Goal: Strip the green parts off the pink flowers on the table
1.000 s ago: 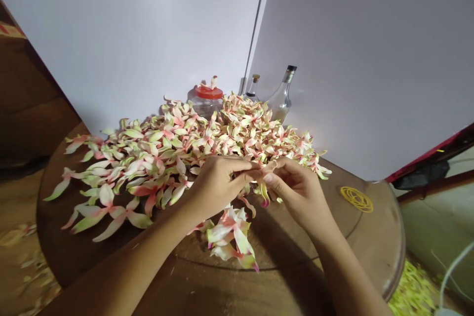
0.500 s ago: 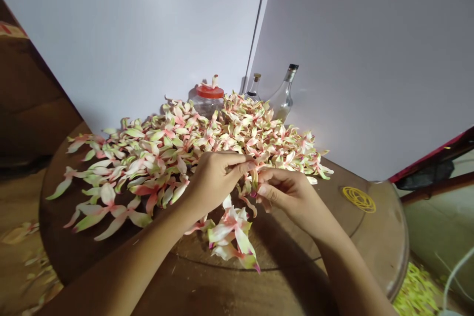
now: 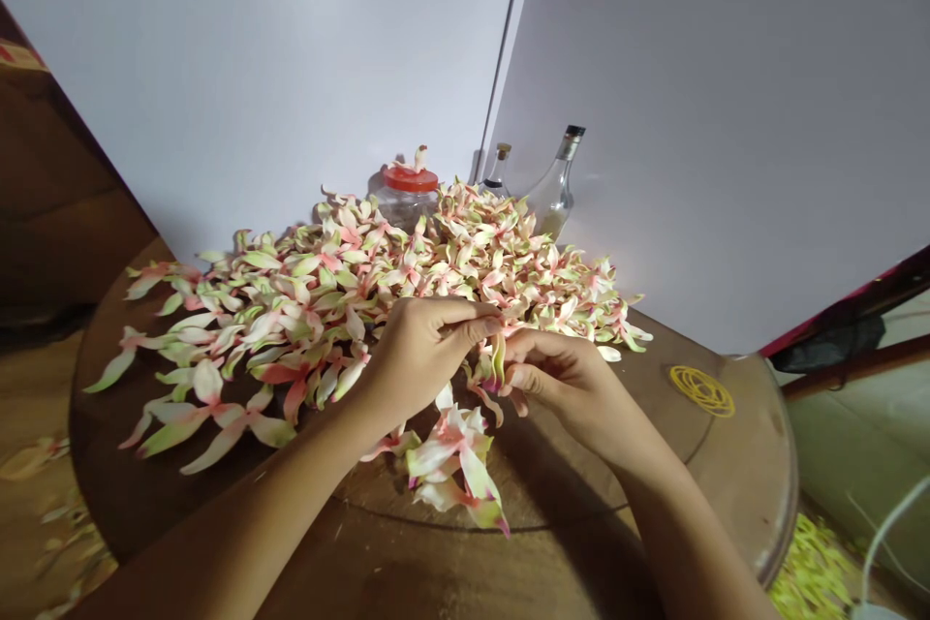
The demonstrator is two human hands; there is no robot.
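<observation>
My left hand (image 3: 421, 349) is closed in a pinch, thumb against forefinger, on the top of a pink-and-green flower (image 3: 495, 363) whose petals hang down. Just to the right, my right hand (image 3: 563, 383) has its thumb and forefinger closed beside that flower's petals. Whether anything lies between those right fingertips is hidden. Beneath the hands, a small cluster of white, pink and green flowers (image 3: 457, 465) with purple-red tips lies on the round brown table (image 3: 538, 572). Behind them spreads a large heap of similar flowers (image 3: 291, 300).
A red-lidded clear jar (image 3: 408, 199) with a flower on its lid stands behind the heap. Beside it are a corked bottle (image 3: 498, 170) and a taller clear bottle (image 3: 556, 184) against the pale wall (image 3: 291, 68). Yellow loops (image 3: 702, 391) lie on the table's right.
The right fingers have shifted slightly off the hanging petals, which show more now. The left hand stays almost in place, and the whole view has drifted slightly.
</observation>
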